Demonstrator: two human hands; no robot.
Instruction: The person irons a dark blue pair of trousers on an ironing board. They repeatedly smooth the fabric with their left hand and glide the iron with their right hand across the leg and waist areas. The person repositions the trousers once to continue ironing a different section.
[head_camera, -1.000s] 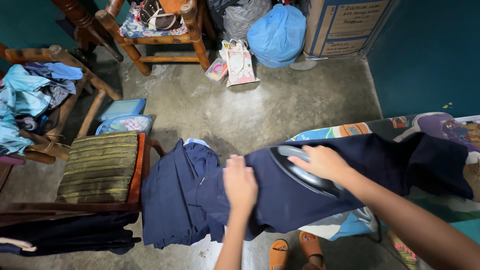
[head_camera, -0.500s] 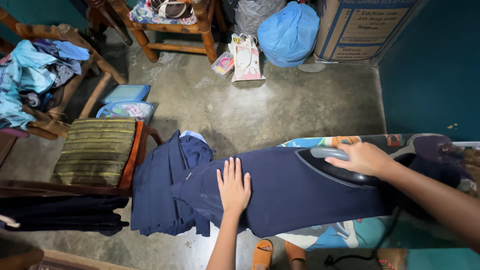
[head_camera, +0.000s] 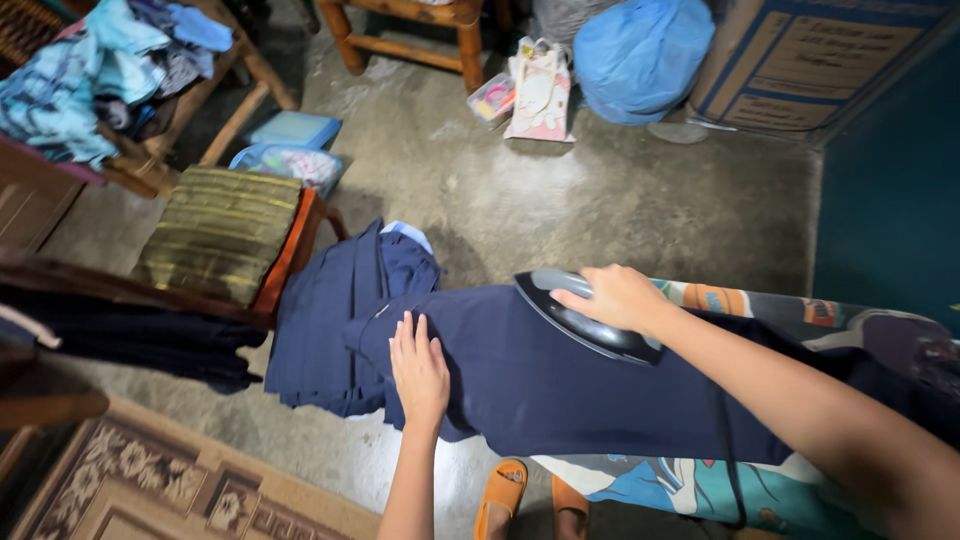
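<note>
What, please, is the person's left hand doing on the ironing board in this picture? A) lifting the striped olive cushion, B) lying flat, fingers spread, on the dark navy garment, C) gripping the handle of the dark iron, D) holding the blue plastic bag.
B: the left hand lies palm down on the dark navy garment spread over the board, while the right hand grips the dark iron.

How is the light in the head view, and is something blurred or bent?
Head view: dim room, with a brighter patch on the concrete floor; the navy garment reads almost flat dark; wide lens bends the edges; the right hand and iron look sharp.
</note>
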